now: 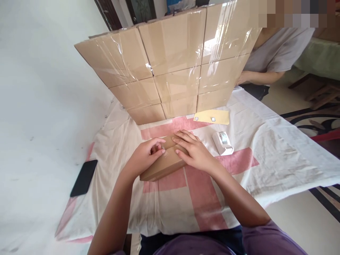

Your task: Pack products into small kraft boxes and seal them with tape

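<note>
A small closed cardboard box lies on the cloth in front of me, under both hands. My right hand rests on its top at the right end, fingers stretched out and palm down. At the box's left part is my left hand, its fingers curled and the thumb close to the fingertips. A small shiny bit shows by those fingertips, too small to name; the curled fingers hide the rest. To the right of the box stands a small white device with a shiny window on top.
A tall wall of taped cardboard boxes stands at the back of the cloth-covered table. Before it lies a yellow sheet with two small labels. A black phone is at the left edge by the wall. Another person sits behind, right.
</note>
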Available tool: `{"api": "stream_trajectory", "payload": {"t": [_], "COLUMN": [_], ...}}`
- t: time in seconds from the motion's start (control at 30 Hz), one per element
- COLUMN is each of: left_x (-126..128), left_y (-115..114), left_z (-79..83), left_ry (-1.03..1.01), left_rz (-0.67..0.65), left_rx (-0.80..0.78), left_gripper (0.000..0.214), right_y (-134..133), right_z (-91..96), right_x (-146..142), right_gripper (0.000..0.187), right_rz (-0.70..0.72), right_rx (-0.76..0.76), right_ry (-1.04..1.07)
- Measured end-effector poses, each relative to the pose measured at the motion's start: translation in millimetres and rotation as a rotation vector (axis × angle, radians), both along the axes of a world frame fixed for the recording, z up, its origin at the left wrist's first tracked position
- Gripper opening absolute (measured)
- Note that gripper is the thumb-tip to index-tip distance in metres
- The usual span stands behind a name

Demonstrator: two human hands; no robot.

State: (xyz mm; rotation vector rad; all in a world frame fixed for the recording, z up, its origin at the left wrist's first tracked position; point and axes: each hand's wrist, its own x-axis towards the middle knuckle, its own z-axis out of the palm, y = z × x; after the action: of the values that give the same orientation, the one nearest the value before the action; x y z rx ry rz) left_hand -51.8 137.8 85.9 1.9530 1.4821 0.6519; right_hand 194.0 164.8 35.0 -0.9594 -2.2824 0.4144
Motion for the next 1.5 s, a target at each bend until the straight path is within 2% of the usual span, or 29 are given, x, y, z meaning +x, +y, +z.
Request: {"api": "stream_trajectory", "payload": {"t": [0.27, 0.4, 0.47, 0.63, 0.8, 1.07, 1.2, 1.5], "left_x": [-1.8, -5.6, -7.3, -7.3, -5.9, -7.2, -7.6, -2.0], "left_y": [7.3, 8.0, 7.4, 8.0, 11.3, 4.1, 0.4, 3.0], "left_z": [5.9, 3.9, 3.6, 6.8, 7.4, 10.0, 10.8, 5.3], "left_ry": [-0.059, -0.260, -0.294, -0.109, 0.002, -0.225, -0.347, -0.141], "left_rz": [-0.071, 0.015, 0.013, -0.116, -0.111, -0.139, -0.098, -0.085], "left_rx": [-0.042, -0.020, -0.034, -0.077, -0.084, -0.121, -0.144, -0.109], "left_gripper": [0.029, 0.028, 0.028, 0.028, 0.028, 0.030, 0.029, 0.031], "right_y": [-1.0, -1.2, -1.2, -1.4, -0.9, -0.2, -0.5, -1.1], "right_z": [1.4, 2.6, 3.1, 4.0, 3.2, 0.3, -0.7, -0.8], "right_x": [1.1, 1.0, 0.8, 0.0, -0.7, 2.0, 2.1, 1.4], "right_gripper": [0.044, 0.044, 0.044, 0.043, 0.042, 0.043, 0.043, 0.043], "right_rz": [0.006, 0.006, 0.008, 0.014, 0.018, 0.029, 0.019, 0.019], "right_rx": [-0.027, -0.029, -0.025, -0.012, -0.012, -0.014, -0.028, -0.024], "right_ry": [0.015, 0.022, 0.023, 0.037, 0.049, 0.077, 0.058, 0.069]}}
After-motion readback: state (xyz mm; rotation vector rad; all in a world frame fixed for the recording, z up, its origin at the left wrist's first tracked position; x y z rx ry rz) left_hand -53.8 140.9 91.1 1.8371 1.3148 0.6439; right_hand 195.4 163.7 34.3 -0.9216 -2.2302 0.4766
